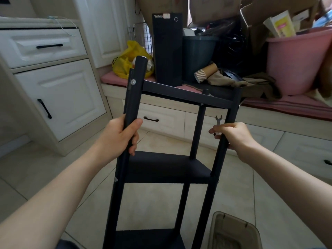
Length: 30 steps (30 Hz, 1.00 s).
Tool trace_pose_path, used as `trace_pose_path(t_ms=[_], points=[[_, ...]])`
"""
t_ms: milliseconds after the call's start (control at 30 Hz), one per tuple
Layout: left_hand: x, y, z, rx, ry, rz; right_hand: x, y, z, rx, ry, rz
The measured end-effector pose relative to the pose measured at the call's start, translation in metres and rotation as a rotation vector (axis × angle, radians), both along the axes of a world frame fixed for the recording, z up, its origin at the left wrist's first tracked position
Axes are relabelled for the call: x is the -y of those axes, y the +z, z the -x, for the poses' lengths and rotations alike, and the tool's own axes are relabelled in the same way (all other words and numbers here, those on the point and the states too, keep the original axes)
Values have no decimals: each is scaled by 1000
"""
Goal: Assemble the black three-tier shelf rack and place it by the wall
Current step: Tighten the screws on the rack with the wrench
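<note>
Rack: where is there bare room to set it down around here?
Bare tile lies left of the rack, up to the white cabinet, and right of it, between the bench drawers and the brown tray. The bench top is crowded: tower, bin, cups, pink tub.

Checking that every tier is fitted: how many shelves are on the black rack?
3. The top shelf sits highest on the rack, the middle shelf halfway down, and the bottom shelf at the picture's lower edge, partly cut off.
</note>
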<state>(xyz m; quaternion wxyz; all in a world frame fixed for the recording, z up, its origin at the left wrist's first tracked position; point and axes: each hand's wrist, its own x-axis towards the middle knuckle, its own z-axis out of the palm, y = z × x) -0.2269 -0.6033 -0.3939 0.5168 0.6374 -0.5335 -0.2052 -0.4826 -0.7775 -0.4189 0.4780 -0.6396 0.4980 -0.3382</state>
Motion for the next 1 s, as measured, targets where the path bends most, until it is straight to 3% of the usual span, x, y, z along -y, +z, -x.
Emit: trace_pose_path(t_ms=[200, 567, 1000], points=[[6, -12, -18, 56, 180, 75, -10, 9, -5, 92, -6, -8], [12, -22, -39, 75, 292, 65, -20, 43, 2, 237, 105, 68], [22, -37, -53, 109, 416, -8, -41, 59, 3, 222, 237, 248]])
